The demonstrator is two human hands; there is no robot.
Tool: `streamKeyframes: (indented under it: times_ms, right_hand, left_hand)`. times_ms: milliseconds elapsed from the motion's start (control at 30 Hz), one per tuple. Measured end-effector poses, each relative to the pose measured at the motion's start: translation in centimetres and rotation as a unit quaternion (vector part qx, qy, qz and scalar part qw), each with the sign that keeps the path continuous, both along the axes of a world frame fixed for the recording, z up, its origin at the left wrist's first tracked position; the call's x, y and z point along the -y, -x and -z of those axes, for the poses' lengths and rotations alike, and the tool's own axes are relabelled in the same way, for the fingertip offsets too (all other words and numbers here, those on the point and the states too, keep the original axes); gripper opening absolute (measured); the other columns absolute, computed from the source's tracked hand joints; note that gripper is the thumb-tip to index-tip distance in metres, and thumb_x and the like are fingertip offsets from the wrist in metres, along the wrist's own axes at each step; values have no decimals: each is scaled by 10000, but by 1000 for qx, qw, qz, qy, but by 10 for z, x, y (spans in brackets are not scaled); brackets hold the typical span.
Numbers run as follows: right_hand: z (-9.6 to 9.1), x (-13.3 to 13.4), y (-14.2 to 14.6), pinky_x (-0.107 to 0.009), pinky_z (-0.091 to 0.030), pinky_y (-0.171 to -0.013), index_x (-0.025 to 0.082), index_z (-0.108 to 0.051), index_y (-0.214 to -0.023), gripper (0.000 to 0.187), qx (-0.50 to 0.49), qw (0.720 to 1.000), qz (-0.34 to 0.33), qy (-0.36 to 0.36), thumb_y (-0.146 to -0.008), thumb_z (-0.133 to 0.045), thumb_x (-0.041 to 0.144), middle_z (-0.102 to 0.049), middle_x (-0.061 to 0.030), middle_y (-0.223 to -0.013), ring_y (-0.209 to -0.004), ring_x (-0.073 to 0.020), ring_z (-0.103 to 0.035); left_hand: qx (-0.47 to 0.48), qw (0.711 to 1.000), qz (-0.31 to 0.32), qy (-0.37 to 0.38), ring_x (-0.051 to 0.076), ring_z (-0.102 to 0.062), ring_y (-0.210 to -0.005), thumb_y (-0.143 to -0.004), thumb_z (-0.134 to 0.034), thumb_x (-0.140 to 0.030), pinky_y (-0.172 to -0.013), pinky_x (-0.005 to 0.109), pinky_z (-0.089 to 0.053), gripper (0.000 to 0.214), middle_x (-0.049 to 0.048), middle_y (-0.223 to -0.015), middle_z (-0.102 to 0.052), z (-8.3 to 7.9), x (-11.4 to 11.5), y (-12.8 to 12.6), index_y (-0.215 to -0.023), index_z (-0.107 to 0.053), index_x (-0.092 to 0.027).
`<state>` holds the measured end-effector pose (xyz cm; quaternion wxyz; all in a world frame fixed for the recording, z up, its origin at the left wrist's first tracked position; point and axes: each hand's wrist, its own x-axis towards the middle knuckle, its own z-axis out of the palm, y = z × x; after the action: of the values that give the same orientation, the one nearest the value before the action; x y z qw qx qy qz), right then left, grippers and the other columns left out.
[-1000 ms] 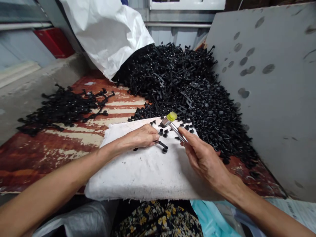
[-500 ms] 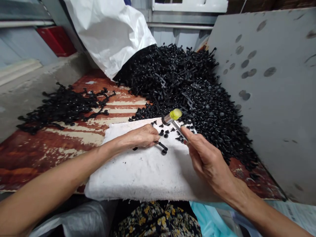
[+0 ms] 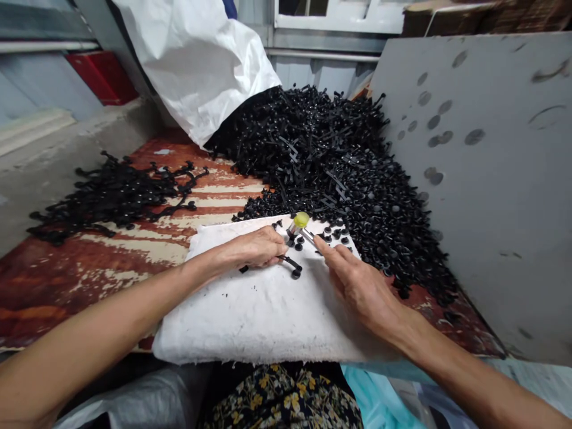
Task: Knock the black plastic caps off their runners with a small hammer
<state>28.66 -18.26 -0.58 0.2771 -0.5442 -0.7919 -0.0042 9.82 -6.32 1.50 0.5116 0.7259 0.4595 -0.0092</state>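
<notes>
My left hand (image 3: 254,248) rests on a white padded block (image 3: 268,304), fingers closed on a black plastic strip part (image 3: 291,264) that sticks out to the right. My right hand (image 3: 357,283) grips the metal handle of a small hammer (image 3: 298,225) with a yellow-green head. The hammer head is low, just above the block beside my left fingertips. Several small black caps (image 3: 335,233) lie loose on the block's far edge.
A large heap of black plastic parts (image 3: 330,161) spills from a white sack (image 3: 196,59) behind the block. A smaller pile of black strips (image 3: 111,193) lies on the worn red board at left. A grey panel (image 3: 487,179) stands at right.
The hammer head rose and swung right, then came down and left close to the part at my left fingertips. My left hand stayed put.
</notes>
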Motion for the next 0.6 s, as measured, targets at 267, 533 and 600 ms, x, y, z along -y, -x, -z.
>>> streamKeyframes:
  times_ms: [267,533,600]
  right_hand:
    - [-1,2,0,-326,-526,-561,125,-558,-1317,510,-67,996,10,59,-845,-371,79,-629,-83,-807,-578,-177,-584]
    - [2,36,10,-194,-369,-317,227,-479,-1328,556,-540,794,136,245,-859,-563,513,-572,17,-755,-432,-88,-405]
    - [9,39,14,-183,-351,-284,218,-487,-1308,645,-591,740,136,292,-786,-641,564,-559,32,-722,-412,-75,-365]
  left_hand:
    - [-21,1000,13,-13,66,-282,-315,-767,-471,-233,-358,215,-168,299,-52,-359,-344,0,5,-2,-474,-437,-187]
    - [-82,962,-155,-211,110,-464,-543,-833,-470,-305,-494,199,-292,195,-2,-668,-577,-55,-36,79,-909,-558,-148]
    - [-197,893,-229,-334,120,-477,-654,-818,-522,-315,-603,206,-323,211,12,-703,-553,-75,-64,115,-873,-559,-115]
